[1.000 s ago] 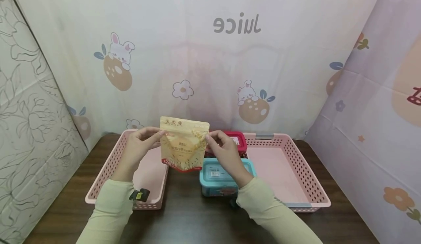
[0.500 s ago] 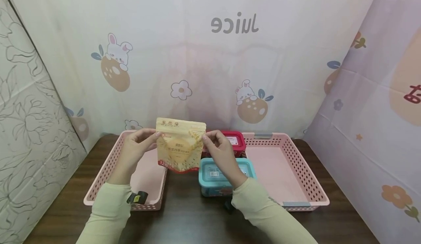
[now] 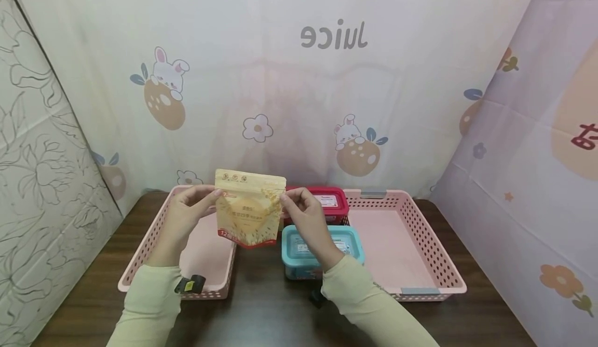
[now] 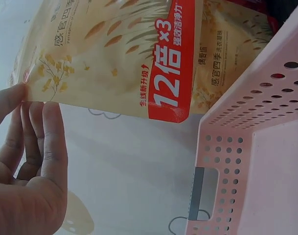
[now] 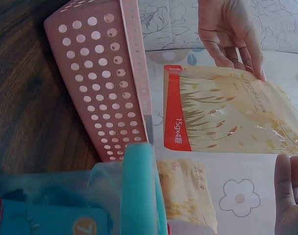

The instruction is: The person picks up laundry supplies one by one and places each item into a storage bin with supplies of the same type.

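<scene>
A yellow stand-up pouch of laundry pods [image 3: 249,209] with a red bottom band is held upright in the air, its printed front towards the head camera. My left hand [image 3: 189,217] pinches its left edge near the top. At the opposite edge, my right hand [image 3: 306,219] pinches it between thumb and fingers. The left wrist view shows the pouch's lower corner [image 4: 171,63] close up. A second, similar yellow pouch [image 5: 185,188] stands behind, hidden by the held one in the head view. Below the right hand is a lidded turquoise tub [image 3: 296,269].
A pink perforated basket [image 3: 149,253] stands under my left forearm. Another pink basket [image 3: 434,243] lies to the right. Behind the turquoise tub sits a tub with a red lid [image 3: 338,199]. All stand on a dark wooden table [image 3: 266,316] before a printed curtain [image 3: 289,87].
Both hands have drifted slightly left with the pouch between them, and the pouch sits a touch lower. More of the red lid shows. The tubs and baskets stay put.
</scene>
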Tool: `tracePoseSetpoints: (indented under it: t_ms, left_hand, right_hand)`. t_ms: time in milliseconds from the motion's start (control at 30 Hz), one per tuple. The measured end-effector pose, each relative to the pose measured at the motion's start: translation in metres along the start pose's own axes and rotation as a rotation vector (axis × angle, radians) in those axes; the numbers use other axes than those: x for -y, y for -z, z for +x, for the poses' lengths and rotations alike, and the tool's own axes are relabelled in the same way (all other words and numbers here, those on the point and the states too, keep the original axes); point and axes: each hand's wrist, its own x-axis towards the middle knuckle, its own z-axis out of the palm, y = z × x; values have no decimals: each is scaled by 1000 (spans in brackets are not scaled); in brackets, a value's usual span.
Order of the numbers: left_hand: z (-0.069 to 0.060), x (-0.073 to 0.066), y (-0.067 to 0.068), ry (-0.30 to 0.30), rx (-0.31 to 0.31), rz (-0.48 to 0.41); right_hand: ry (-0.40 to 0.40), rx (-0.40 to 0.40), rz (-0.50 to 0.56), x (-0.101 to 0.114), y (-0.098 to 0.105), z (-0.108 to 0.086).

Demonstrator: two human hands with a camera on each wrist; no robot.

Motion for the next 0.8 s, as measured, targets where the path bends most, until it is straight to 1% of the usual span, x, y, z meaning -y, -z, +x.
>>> tracePoseSetpoints:
  t_ms: [233, 400, 667, 800]
  left_hand:
    - [-4, -1, 5, -8, -50, 25]
    - [-6, -1, 10, -23, -87, 4]
    - [-8, 1, 18, -36, -117, -7]
    - [-8, 1, 21, -24, -145, -4]
  right_hand:
    - [14, -8, 14, -1, -10, 3]
    - [36, -19, 58, -3, -19, 6]
    - [-5, -22, 94, -6, -29, 7]
    - [-21, -28, 119, -7, -36, 7]
